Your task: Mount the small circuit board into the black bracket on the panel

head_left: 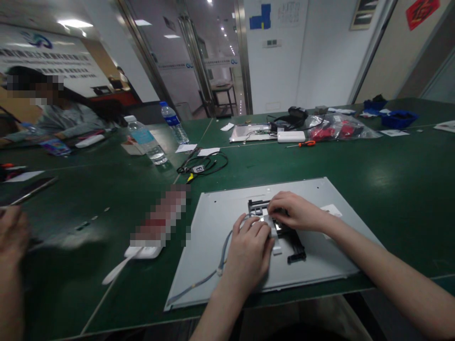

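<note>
A flat light-grey metal panel (227,279) lies on the green table in front of me. Near its middle is a black plastic bracket (296,253), with a silvery-grey metal piece (277,249) beside it. Curled over the metal piece is my left hand (250,244), thumb and fingers closed at its edge. My right hand (291,208) reaches in from the right, its fingertips pinched together at the upper part of the bracket; what lies between them is hidden. A grey cable (223,251) runs from the panel's lower left corner up to my left fingers.
Left of the panel lies a white-ended, partly blurred-out object (149,251). Beyond it are a coiled black cable (202,166) and two water bottles (144,139). An orange-handled screwdriver (307,143) and a plastic bag (341,128) lie farther back. Another person's hand (14,232) rests at far left.
</note>
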Available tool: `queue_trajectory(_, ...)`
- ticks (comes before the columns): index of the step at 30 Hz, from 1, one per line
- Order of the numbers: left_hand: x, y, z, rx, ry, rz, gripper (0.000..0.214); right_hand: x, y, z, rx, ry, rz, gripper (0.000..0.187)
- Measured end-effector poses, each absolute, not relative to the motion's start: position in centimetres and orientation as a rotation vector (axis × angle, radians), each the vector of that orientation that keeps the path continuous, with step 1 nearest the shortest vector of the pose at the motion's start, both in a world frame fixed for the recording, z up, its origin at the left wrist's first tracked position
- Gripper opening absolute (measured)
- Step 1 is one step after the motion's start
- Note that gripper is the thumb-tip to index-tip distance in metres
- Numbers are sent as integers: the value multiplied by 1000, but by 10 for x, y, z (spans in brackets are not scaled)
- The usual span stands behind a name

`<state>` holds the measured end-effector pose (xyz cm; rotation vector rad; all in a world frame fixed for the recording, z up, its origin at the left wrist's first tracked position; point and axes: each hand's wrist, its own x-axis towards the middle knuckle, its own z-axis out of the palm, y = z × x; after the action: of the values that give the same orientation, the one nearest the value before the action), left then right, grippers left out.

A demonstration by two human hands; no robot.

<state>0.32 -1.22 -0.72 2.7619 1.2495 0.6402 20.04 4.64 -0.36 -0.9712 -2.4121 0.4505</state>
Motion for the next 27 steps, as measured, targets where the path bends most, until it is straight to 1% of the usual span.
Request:
queue_trajectory(10, 3, -12, -8, 2739, 1246, 618, 13, 198, 50, -13, -994, -2406, 485, 22)
queue_trajectory(21, 4, -12, -10, 2742, 1253, 594, 15, 194, 50, -17, -992, -2404, 453, 17)
queue_trajectory(27, 5, -11, -10, 2754, 1236, 619, 24, 193, 50, -17, -1060, -2387, 416, 16)
